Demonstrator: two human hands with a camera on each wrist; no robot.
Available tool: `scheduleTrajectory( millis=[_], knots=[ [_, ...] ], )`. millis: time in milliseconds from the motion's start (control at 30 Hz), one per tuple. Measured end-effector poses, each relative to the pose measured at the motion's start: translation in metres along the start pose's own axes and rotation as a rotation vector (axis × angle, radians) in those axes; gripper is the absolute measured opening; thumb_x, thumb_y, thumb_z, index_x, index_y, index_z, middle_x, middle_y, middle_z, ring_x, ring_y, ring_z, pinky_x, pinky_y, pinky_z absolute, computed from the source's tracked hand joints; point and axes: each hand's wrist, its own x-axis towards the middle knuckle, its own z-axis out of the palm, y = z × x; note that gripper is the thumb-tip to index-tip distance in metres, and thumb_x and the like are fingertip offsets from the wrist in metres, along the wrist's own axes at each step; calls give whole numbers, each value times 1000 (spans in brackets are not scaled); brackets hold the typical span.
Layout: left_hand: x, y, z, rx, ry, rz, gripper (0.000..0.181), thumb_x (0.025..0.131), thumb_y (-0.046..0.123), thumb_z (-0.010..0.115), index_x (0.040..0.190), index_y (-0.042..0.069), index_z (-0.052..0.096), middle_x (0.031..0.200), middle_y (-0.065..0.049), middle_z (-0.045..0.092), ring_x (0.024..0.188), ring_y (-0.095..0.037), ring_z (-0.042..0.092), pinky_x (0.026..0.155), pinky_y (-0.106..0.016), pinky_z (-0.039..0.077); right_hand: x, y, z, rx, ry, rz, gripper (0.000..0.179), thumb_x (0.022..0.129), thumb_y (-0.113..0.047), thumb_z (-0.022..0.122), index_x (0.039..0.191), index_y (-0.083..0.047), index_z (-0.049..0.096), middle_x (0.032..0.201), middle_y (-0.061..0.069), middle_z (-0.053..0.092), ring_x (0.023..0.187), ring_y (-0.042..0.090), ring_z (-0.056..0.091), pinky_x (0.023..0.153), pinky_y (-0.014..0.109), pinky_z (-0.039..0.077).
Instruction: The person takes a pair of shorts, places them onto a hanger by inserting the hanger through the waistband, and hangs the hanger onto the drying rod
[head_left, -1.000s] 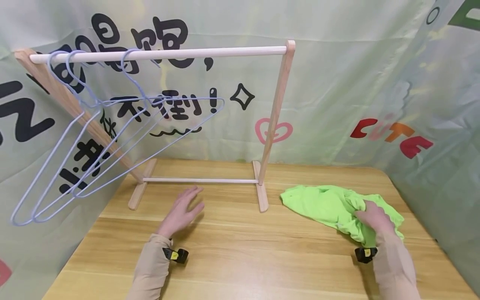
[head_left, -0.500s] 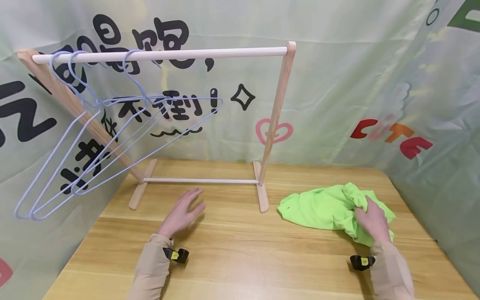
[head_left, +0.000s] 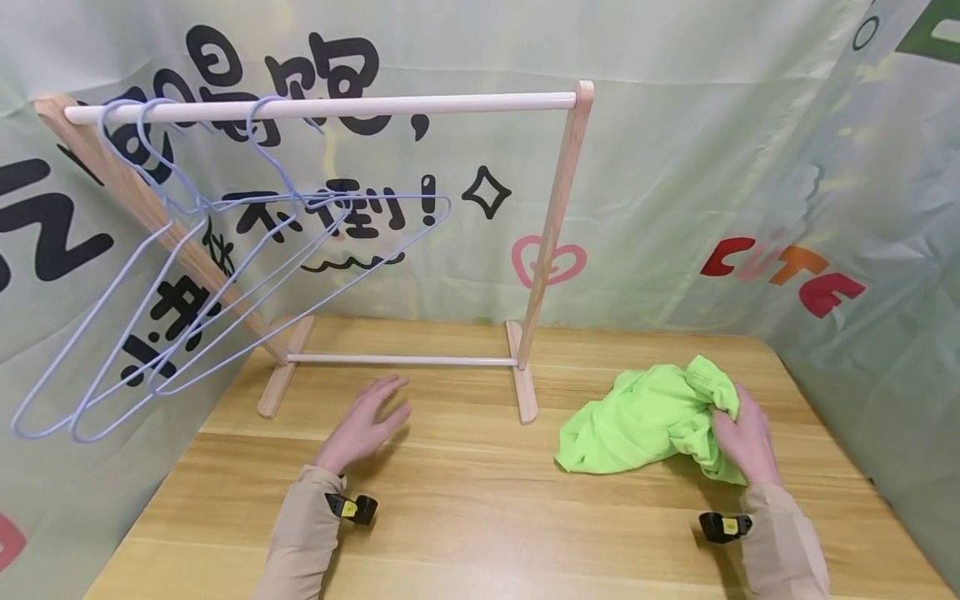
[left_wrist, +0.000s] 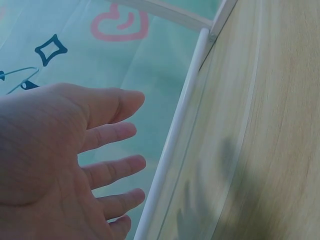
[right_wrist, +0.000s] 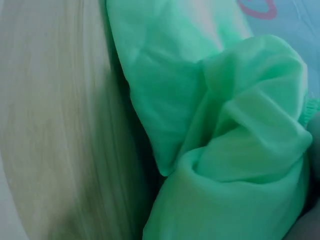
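Observation:
A crumpled lime-green garment (head_left: 637, 417) lies on the right part of the table, its right end bunched and raised. My right hand (head_left: 747, 437) grips that bunched end, with the thumb and fingers curled into the fabric. In the right wrist view, folds of the garment (right_wrist: 230, 150) cover most of the picture, and only a bit of the hand shows at the right edge. My left hand (head_left: 363, 425) holds nothing. Its fingers are spread and relaxed in front of the clothes rack's white lower bar (head_left: 405, 361), as the left wrist view also shows.
A small wooden clothes rack (head_left: 557, 225) stands at the back left of the table (head_left: 480, 517). From the left half of its top bar hang three blue wire hangers (head_left: 279, 171). A printed cloth backdrop (head_left: 675, 167) encloses the back and sides.
My right hand has gathered and lifted the garment's right end, drawing it slightly left. The garment's left end has bunched up and slid a little toward the front. My left hand has stayed put.

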Motion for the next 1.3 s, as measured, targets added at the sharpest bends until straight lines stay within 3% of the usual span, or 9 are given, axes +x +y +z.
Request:
scheduleTrajectory(
  millis=[100,233,333,433,700,900,1033,1167,1300],
  knots=[
    [0,-1,1,-3,-2,4,53,103,23,56,148,-2,43,158,-30,34,148,-49,28,123,-67,12,-2,-5,1,52,44,21,34,97,-6,43,128,10,47,122,39,54,107,50,52,81,48,41],
    [0,-1,2,-6,-5,13,53,103,23,56,149,-1,43,158,-29,35,148,-49,30,123,-68,12,-5,-21,5,129,138,28,31,95,-4,49,124,8,53,117,33,60,95,17,57,80,29,43],
    [0,0,2,-3,-8,19,53,103,22,55,148,-1,43,157,-29,35,148,-49,30,123,-68,13,-9,-34,12,171,192,-15,25,93,-2,53,116,7,57,108,28,63,83,-9,42,70,13,36],
    [0,1,2,0,-16,20,53,103,23,55,149,-1,43,158,-29,35,148,-48,30,123,-68,13,-13,-45,19,199,191,-70,25,94,0,53,117,6,58,109,27,63,84,-15,41,72,11,36],
    [2,9,6,-34,-44,28,53,103,22,56,148,-2,43,157,-28,37,147,-47,32,123,-67,13,-25,-82,43,306,170,-266,23,90,10,56,113,7,59,103,25,66,87,-6,52,76,5,40],
    [6,20,19,-102,-104,36,56,104,25,55,152,2,39,159,-23,37,148,-44,34,123,-63,23,-33,-108,64,409,102,-385,27,90,13,58,117,8,60,107,27,68,94,-15,52,83,1,43],
    [7,32,31,-180,-159,41,57,105,30,52,153,3,37,152,-21,47,138,-42,47,116,-62,37,-36,-118,82,423,51,-442,34,91,13,59,124,6,59,116,25,69,104,-10,55,92,2,43],
    [9,46,45,-277,-248,44,61,107,36,46,157,5,29,139,-21,60,122,-36,62,109,-57,48,-42,-127,102,411,-21,-487,41,90,12,60,130,4,57,123,23,68,110,14,65,99,18,51],
    [10,55,58,-329,-323,14,72,104,46,49,162,16,17,143,-24,56,128,-38,59,110,-57,47,-47,-137,117,410,-113,-527,46,88,12,61,133,2,54,126,21,67,113,33,65,101,46,55]
  ],
)
